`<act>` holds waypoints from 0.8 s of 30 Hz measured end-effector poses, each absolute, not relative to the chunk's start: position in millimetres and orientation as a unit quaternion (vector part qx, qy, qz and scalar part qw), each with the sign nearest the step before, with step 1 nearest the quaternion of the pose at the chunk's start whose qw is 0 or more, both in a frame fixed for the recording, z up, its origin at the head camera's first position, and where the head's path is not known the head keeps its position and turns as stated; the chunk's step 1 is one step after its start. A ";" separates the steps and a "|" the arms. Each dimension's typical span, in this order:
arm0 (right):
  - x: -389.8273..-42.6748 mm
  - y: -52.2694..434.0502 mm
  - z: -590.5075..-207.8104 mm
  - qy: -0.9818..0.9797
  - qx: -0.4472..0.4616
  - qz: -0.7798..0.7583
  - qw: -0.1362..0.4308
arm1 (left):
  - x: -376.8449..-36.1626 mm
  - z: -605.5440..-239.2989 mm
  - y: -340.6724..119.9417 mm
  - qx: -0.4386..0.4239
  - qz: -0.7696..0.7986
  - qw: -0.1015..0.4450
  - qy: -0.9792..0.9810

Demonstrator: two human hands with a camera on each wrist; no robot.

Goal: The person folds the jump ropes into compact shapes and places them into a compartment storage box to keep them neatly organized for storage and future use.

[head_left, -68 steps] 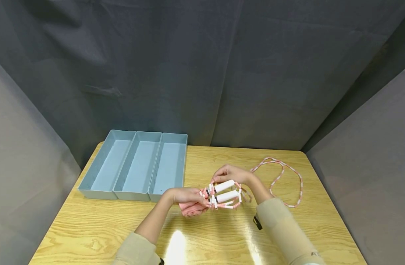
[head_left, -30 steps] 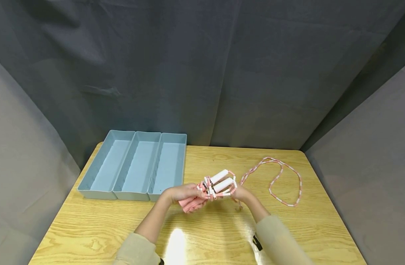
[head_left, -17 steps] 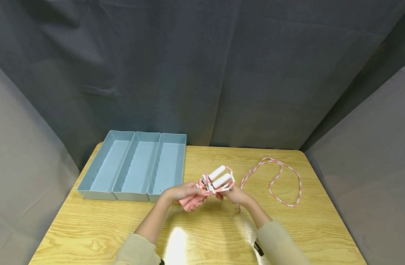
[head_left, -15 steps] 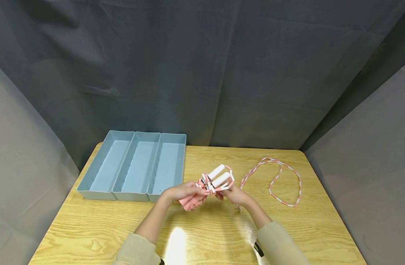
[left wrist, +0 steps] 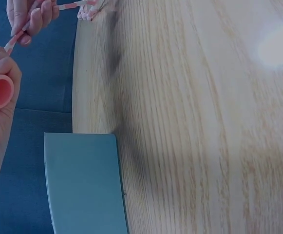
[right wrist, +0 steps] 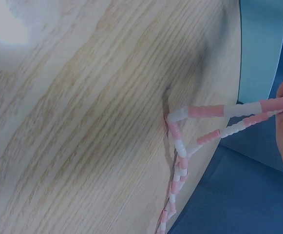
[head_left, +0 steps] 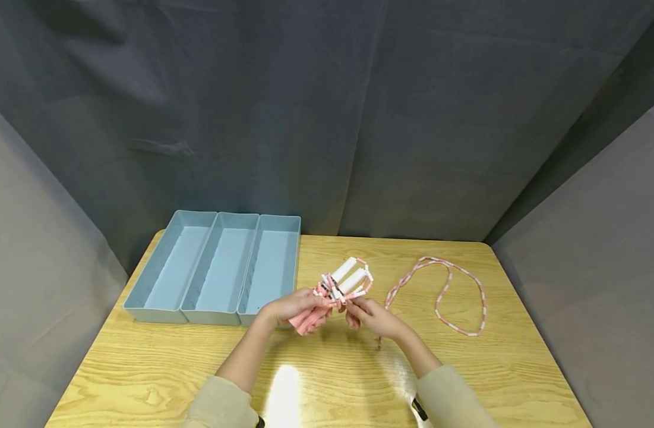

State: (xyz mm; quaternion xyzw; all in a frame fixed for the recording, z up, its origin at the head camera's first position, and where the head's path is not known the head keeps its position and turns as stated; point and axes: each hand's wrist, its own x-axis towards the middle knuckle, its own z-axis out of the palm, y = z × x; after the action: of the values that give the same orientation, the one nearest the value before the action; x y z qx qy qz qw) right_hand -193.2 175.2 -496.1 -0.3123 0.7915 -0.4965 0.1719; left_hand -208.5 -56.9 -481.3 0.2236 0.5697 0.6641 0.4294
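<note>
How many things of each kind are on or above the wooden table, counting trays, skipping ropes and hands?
Long pale blue plastic trays, side by side: 3
Pink and white beaded skipping rope with its white handles: 1
Hands, left hand and right hand, both gripping the rope: 2
Total: 6

Bare yellow wooden tabletop (head_left: 161, 368) lies open in front of both hands and along its left front; a pale blue three-compartment plastic tray (head_left: 218, 268) blocks the rear left, just beside the left hand (head_left: 290, 306); a loose loop of pink-and-white beaded rope (head_left: 445, 294) occupies the right rear, near the right hand (head_left: 373, 317)
</note>
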 end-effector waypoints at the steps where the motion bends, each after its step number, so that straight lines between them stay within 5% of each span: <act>1: -192.4 174.8 -494.9 0.791 -0.314 -0.495 0.173 | -208.8 -481.1 -57.1 0.222 0.665 0.428 0.571; 13: -175.2 175.7 -461.9 0.778 -0.296 -0.514 0.205 | -209.5 -476.9 -57.7 0.204 0.696 0.397 0.563; 24: -184.8 188.3 -493.4 0.767 -0.297 -0.524 0.220 | -214.8 -485.3 -60.0 0.196 0.720 0.378 0.548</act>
State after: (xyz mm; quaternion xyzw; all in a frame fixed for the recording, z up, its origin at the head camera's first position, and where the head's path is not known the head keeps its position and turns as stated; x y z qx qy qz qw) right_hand -184.8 188.3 -493.4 -0.2968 0.7672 -0.5245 0.2195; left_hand -214.8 -60.0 -485.3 0.1965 0.5484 0.7198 0.3775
